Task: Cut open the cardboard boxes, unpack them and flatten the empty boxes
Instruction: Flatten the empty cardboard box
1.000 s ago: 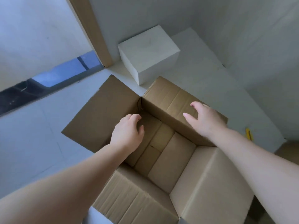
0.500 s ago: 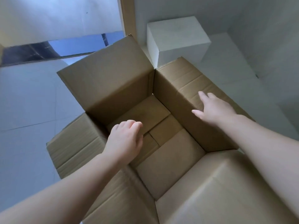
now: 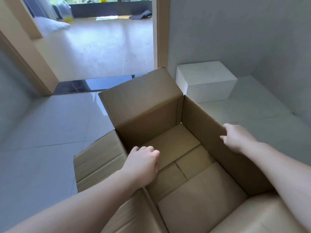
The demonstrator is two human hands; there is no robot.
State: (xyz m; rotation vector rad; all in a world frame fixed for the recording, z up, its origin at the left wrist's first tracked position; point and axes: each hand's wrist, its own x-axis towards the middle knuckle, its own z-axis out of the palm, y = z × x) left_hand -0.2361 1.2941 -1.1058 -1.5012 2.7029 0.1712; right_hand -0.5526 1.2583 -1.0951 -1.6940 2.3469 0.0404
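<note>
Figure: the open box seen from above, both hands at its walls. We begin at the left hand, lower centre of the frame, whose grip is curled loosely inside the cardboard box; whether the fingers catch the left wall or hold nothing we cannot tell. The right hand, at centre right, has its grip hooked over the top edge of the right wall, thumb toward the inside. Outward from both lies the box floor, bare of contents, its bottom panels meeting at a seam. The box's long axis runs from lower right to upper centre, ending at the raised far flap. We judge the unpacking done and flattening next; the two hands bracket opposite walls, the left nearer the floor seam. A white box stands beyond, upper right.
</note>
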